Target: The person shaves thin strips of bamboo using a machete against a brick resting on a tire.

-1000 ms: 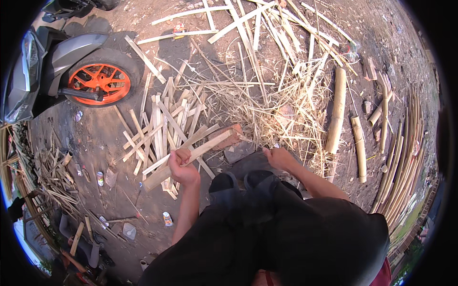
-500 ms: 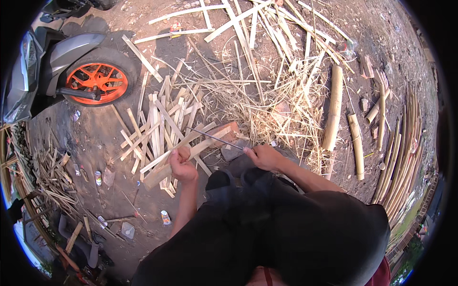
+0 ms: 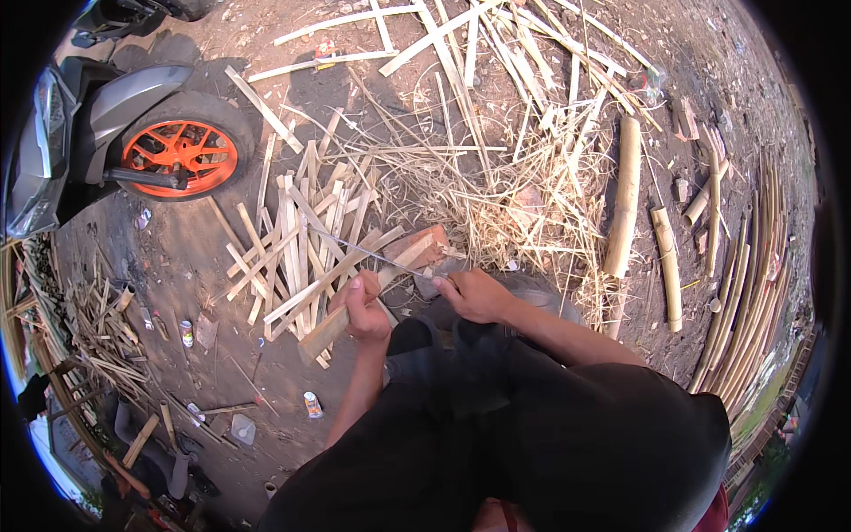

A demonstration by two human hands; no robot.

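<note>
My left hand (image 3: pixel 363 310) is closed around a flat bamboo strip (image 3: pixel 324 337), which slants from lower left to upper right. In my right hand (image 3: pixel 476 294) is a long thin-bladed knife (image 3: pixel 381 257), its blade pointing up and left across the strip, seen nearly edge-on. Whether the edge touches the strip, I cannot tell. Beyond my hands lies a reddish brick (image 3: pixel 417 246), next to a grey stone (image 3: pixel 427 285). A loose pile of split bamboo strips (image 3: pixel 297 222) spreads on the ground just past my left hand.
Bamboo shavings (image 3: pixel 532 213) heap up ahead, with long strips (image 3: pixel 443 44) beyond. Thick bamboo poles (image 3: pixel 623 195) and a bundle of long canes (image 3: pixel 753 275) lie right. A motorbike wheel with an orange rim (image 3: pixel 182 155) stands left, near scraps (image 3: pixel 111 346) and a can (image 3: pixel 312 405).
My left hand has shifted right with the bamboo strip. My right hand has moved slightly left with the knife, so the two hands are closer together.
</note>
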